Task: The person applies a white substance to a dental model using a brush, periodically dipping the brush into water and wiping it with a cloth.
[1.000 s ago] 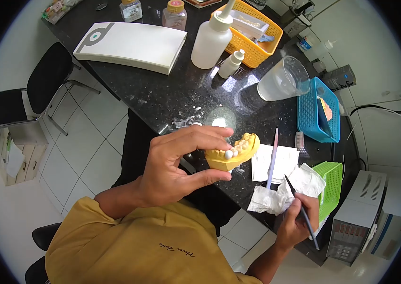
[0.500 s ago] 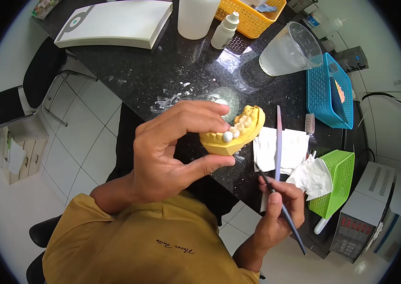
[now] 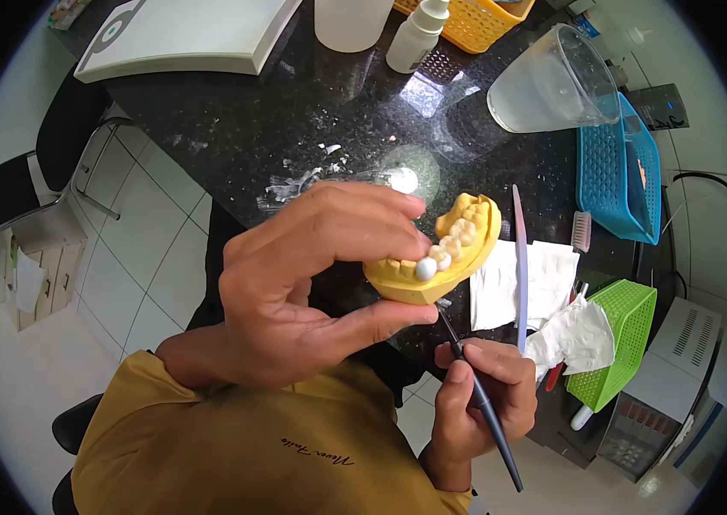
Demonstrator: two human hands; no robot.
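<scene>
We pinch the yellow tooth model (image 3: 453,249) in our left hand (image 3: 312,283) at the middle of the frame, over the edge of the black desk (image 3: 295,129), and our right hand (image 3: 479,390) below grips a thin brush (image 3: 501,442), its tip at the model's underside.

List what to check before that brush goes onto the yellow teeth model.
1. Model grip: left hand clamps the yellow dental model between thumb below and fingers above. Ok.
2. Tool grip: right hand holds the brush like a pen, tip pointing up. Ok.
3. Target in view: the white tooth at the model's front is uncovered by fingers. Ok.
4. Tip position: it sits just under the model's lower edge, not at the white tooth. Not ok.
5. Material on the tip: too small to see. Cannot tell.
6. Wiping surface: crumpled tissue lies beside the right hand. Ok.
</scene>
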